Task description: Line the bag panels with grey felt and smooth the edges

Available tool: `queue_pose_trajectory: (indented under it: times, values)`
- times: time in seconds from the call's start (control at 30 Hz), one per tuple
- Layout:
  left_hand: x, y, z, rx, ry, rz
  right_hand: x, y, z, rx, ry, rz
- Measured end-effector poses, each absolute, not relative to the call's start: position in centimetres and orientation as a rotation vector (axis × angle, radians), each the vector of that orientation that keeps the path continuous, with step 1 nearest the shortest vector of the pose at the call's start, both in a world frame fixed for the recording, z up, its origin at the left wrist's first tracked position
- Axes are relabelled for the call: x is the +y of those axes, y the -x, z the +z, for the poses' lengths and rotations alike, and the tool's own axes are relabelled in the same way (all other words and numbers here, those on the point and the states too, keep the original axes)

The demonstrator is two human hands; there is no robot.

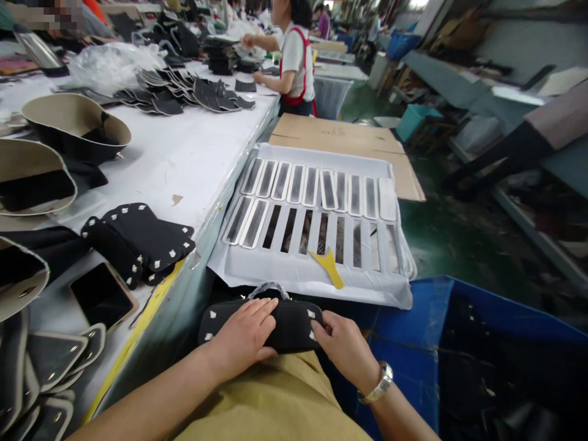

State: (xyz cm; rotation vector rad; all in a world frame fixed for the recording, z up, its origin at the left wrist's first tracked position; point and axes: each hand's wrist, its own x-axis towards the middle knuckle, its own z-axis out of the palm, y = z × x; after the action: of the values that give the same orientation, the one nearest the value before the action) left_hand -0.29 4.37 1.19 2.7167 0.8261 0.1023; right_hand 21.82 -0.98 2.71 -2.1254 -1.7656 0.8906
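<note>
A black bag piece [290, 326] with rounded corners and small white tabs lies before me at lap height. A plastic-wrapped handle [269, 288] shows beyond its far edge. My left hand [245, 335] spans it, fingers toward the far edge and thumb along the near one. At its right end, my right hand [340, 343] pinches the edge between thumb and fingers. What lies beneath the piece is hidden. To the left, a stack of similar black panels [146, 236] with white tabs rests on the table, next to a phone [101, 294].
Ahead is a grey slotted tray [275, 263] with pale-edged strips [294, 182] and a yellow tool [329, 268]. A blue bin [408, 324] with dark pieces stands right. Open bag bodies [76, 116] fill the table's left. A co-worker [294, 61] works beyond cardboard [340, 131].
</note>
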Motion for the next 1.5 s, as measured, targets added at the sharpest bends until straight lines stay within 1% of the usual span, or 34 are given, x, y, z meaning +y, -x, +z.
queue_pose_trajectory:
  times: [0.23,0.47,0.57,0.73,0.93,1.2,1.27,1.4,1.5]
  values:
    - [4.2,-2.1,1.3,0.890,-2.642,0.040,-1.1,-22.7,3.5,-1.797,2.158,0.892]
    - [4.4,-2.9,2.0,0.854,-2.720,-0.049,-2.0,-24.9,2.1,-1.447,2.031,1.336]
    - [4.4,-3.3,2.2,0.851,-2.744,-0.100,-2.2,-25.2,1.3,-1.333,1.982,1.429]
    - [4.4,-4.3,2.5,0.822,-2.788,-0.161,-2.0,-25.1,1.5,-1.363,1.984,1.367]
    - [4.4,-5.9,1.7,0.674,-2.748,0.003,-1.6,-25.2,1.8,-1.510,2.016,1.195]
    - [4.3,-5.7,1.0,0.606,-2.762,0.074,-1.2,-25.3,1.7,-1.547,1.998,1.150]
    - [4.2,-5.6,0.9,0.594,-2.770,0.072,-1.3,-25.6,1.4,-1.520,1.980,1.213]
    - [4.3,-5.7,0.9,0.584,-2.793,0.047,-2.3,-26.4,0.4,-1.215,1.874,1.536]
    - [4.3,-5.8,1.0,0.572,-2.800,0.024,-3.4,-27.0,-0.1,-1.010,1.775,1.585]
